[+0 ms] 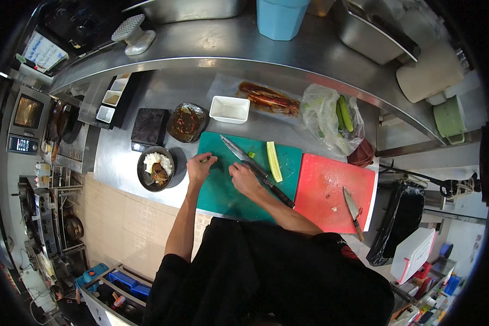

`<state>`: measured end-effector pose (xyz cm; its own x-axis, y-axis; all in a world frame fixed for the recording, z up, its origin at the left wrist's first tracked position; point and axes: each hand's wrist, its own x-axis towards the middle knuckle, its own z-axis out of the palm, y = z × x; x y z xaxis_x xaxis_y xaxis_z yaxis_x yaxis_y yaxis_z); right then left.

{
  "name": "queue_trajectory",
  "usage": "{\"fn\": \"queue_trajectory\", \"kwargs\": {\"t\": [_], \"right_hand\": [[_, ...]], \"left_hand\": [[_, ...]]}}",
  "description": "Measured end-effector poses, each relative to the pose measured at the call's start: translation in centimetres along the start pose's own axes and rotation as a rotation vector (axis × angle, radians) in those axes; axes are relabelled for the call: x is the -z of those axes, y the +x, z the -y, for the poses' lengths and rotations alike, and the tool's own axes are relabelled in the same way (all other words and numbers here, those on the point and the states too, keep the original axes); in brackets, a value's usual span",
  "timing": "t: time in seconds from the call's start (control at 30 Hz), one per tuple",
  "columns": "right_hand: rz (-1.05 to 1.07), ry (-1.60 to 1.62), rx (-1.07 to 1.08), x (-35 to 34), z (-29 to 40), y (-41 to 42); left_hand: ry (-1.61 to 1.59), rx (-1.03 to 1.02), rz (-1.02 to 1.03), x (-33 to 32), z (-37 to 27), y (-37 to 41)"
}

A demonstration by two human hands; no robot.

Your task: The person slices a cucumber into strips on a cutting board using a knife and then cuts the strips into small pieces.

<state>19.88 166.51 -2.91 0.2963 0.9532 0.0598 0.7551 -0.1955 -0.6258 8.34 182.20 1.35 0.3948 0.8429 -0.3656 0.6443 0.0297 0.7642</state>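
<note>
Over the left part of a green cutting board (228, 199), my left hand (200, 165) pinches a small piece of green vegetable. My right hand (243, 177) is over the middle of the board, fingers curled; whether it holds anything is hidden. Right beside it a dark-handled kitchen knife (252, 165) lies slantwise on the board. A halved cucumber (274, 161) rests cut face up to the right of the knife, and a small green piece (251, 155) lies by the blade. A dark bowl of white rice with browned food (159, 168) stands to the left of my left hand.
A red cutting board (326, 187) with a second knife (352, 208) adjoins on the right. Behind stand a white dish (229, 109), a dark sauce dish (187, 122), a scale (148, 127), glazed food on a sheet (269, 98) and a plastic bag with cucumbers (330, 118). A steel shelf (212, 45) overhangs the back.
</note>
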Motion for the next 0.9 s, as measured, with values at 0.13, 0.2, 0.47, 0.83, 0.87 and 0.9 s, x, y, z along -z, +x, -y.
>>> {"fn": "queue_trajectory", "kwargs": {"t": [0.13,0.2,0.47,0.83,0.87,0.9], "right_hand": [[0.087,0.484,-0.224,2.5,-0.8,0.7],[0.103,0.959,-0.417,4.5,-0.9,0.8],[0.428,1.149,-0.600,12.4,-6.1,3.3],[0.580,-0.088,0.155,10.8,-9.0,8.2],[0.625,-0.088,0.155,10.9,-9.0,8.6],[0.668,-0.088,0.152,11.0,-9.2,9.0]], "left_hand": [[0.179,-0.354,-0.065,-1.4,2.2,0.9],[0.192,-0.376,-0.068,-1.3,2.0,0.5],[-0.562,0.172,0.217,-1.2,1.7,-1.8],[-1.107,0.236,0.505,-1.8,5.6,-8.6],[-1.100,0.226,0.505,-1.7,5.8,-8.8],[-1.083,0.214,0.484,-1.7,6.0,-9.1]]}}
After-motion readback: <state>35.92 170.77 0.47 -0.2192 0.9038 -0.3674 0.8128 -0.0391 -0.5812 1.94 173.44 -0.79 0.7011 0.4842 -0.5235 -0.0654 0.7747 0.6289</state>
